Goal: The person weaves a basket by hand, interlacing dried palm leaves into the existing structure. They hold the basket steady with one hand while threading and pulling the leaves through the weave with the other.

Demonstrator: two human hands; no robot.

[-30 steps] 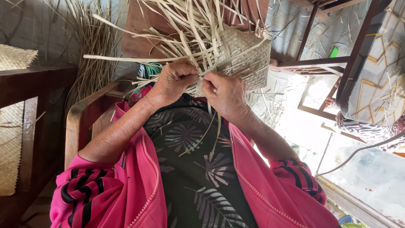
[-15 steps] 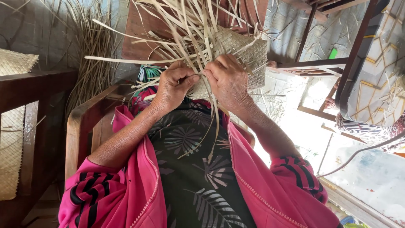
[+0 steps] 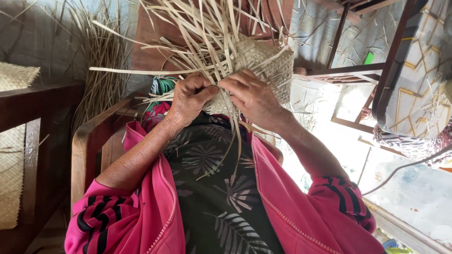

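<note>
A half-woven basket (image 3: pixel 263 63) of pale straw strips rests above my lap, its loose strips (image 3: pixel 197 33) fanning out in all directions. My left hand (image 3: pixel 190 96) pinches a few strips at the basket's near edge, fingers closed on them. My right hand (image 3: pixel 252 96) lies right beside it, fingertips meeting the left hand's, gripping the woven edge and strips. Some long strips hang down over my dark leaf-print shirt (image 3: pixel 212 188). Pink jacket sleeves (image 3: pixel 117 221) cover my upper arms.
A wooden chair arm (image 3: pixel 89 141) runs along my left side. A woven straw mat (image 3: pixel 14 155) hangs at the far left. Dry straw (image 3: pixel 99 51) lies piled behind. Wooden furniture frames (image 3: pixel 358 70) and patterned fabric (image 3: pixel 414 80) stand on the right.
Both hands have stayed at the basket's near edge and drawn closer, fingertips now meeting. The basket has turned slightly and shifted to the right.
</note>
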